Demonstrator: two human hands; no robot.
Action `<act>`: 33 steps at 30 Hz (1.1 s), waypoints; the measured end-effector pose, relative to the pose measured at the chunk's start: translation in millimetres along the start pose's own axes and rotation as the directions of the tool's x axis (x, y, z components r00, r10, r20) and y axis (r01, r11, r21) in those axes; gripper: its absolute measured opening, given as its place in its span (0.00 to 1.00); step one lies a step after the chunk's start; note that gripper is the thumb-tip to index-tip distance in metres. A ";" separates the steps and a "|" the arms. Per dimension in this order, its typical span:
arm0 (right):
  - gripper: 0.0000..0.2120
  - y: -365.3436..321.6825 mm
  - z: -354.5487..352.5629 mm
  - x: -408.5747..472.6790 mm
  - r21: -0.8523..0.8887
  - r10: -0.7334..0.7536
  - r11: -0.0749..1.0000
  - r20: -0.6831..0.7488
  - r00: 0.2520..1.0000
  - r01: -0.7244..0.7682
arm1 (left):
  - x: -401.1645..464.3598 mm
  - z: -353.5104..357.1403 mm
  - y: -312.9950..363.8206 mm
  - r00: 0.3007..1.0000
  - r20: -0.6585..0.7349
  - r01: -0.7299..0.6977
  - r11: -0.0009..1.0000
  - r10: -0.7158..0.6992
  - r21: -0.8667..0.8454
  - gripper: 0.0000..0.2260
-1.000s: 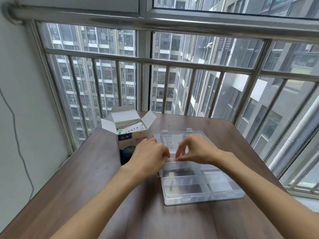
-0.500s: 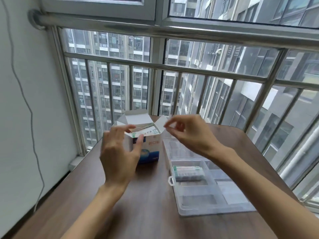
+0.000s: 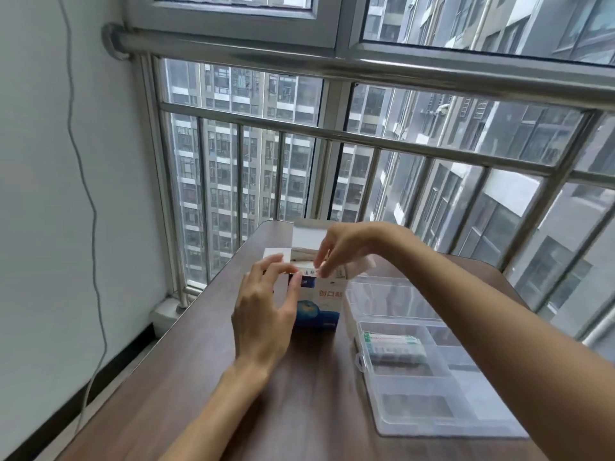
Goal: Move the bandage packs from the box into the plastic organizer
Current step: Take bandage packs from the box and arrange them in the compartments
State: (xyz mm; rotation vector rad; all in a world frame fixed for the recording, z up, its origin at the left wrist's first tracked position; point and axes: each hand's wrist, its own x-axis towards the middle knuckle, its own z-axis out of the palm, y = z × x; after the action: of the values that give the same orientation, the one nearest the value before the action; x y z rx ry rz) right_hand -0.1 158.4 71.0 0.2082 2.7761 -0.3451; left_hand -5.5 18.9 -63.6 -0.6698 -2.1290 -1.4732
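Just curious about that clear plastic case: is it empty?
No. The plastic organizer, lid open, holds one bandage pack in its near-left compartment; the other visible compartments look empty.

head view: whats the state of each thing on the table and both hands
bandage box: upright, top flaps open
plastic organizer: lid open
bandage packs: lying in a far-left compartment of the organizer
left hand: grip on the box's top left corner
right hand: fingertips reaching into the box's open top
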 end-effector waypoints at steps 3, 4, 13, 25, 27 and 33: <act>0.15 1.2 2.2 1.7 -0.008 -0.040 0.999 0.011 0.999 0.040 | 0.4 -1.1 1.9 0.999 -0.029 0.022 1.000 -0.022 -0.008 0.02; 0.14 2.3 3.9 1.5 0.005 -0.063 0.998 -0.018 0.998 0.063 | 1.1 -1.3 2.2 0.999 -0.043 0.033 0.999 -0.033 0.004 0.02; 0.08 22.0 34.6 -28.0 0.391 -0.064 0.836 -0.626 0.777 0.384 | 2.8 -1.4 2.9 0.999 -0.049 -0.002 0.990 0.009 0.143 0.16; 0.12 76.0 108.8 -92.8 0.897 0.177 0.233 -0.418 0.891 0.375 | -3.4 19.7 75.7 0.760 0.643 0.418 0.826 -0.090 -0.379 0.11; 0.11 79.9 120.9 -89.4 0.883 0.251 0.287 -0.444 0.860 0.372 | -7.7 27.4 74.0 0.757 0.645 0.442 0.807 -0.102 -0.392 0.09; 0.09 81.3 125.0 -76.9 0.854 0.320 0.329 -0.503 0.803 0.404 | -10.6 48.0 74.9 0.863 0.447 0.458 0.740 -0.237 -0.493 0.05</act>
State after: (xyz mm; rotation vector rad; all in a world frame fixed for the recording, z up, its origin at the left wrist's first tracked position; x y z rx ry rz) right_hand 125.2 195.9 -34.1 0.6003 2.6521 -2.3515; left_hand 44.9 85.8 -31.8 -0.8210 -2.1308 -2.4520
